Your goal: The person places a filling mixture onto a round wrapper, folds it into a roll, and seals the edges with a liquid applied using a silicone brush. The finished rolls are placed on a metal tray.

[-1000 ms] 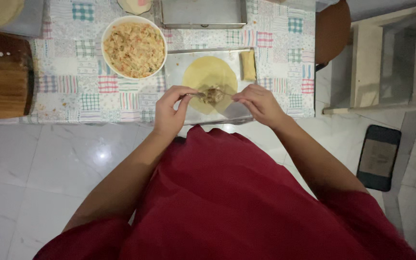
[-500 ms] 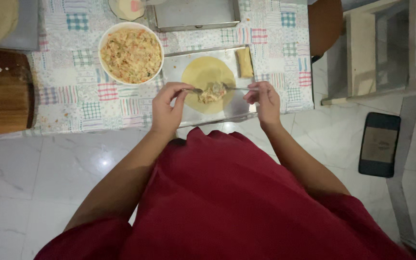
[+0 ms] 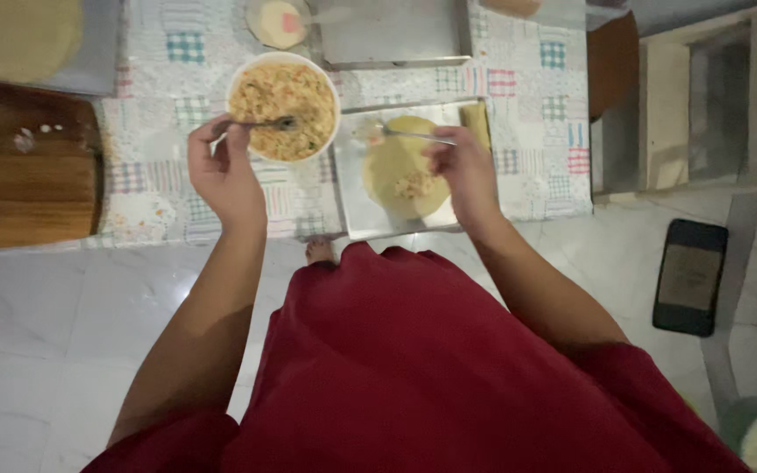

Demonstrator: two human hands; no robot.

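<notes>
My left hand (image 3: 225,171) grips a metal spoon (image 3: 269,123) whose tip rests in the shredded filling of a white bowl (image 3: 237,81). My right hand (image 3: 462,171) holds a second metal utensil (image 3: 405,135) above a round pale wrapper (image 3: 392,158). The wrapper lies flat on a metal tray (image 3: 352,206) with a small heap of filling (image 3: 413,184) on it. One rolled wrapper (image 3: 477,123) lies at the tray's far right edge. My red garment fills the lower part of the view.
A patchwork cloth (image 3: 146,175) covers the low table. A wooden board (image 3: 24,180) lies at the left, with flat round dough (image 3: 10,35) behind it. A small bowl (image 3: 278,22) and another metal tray (image 3: 392,31) stand at the back. A phone (image 3: 689,276) lies on the tiled floor.
Both hands were together at the wrapper on the tray. My left hand has moved left to the bowl with a spoon; my right hand stays over the wrapper with a utensil.
</notes>
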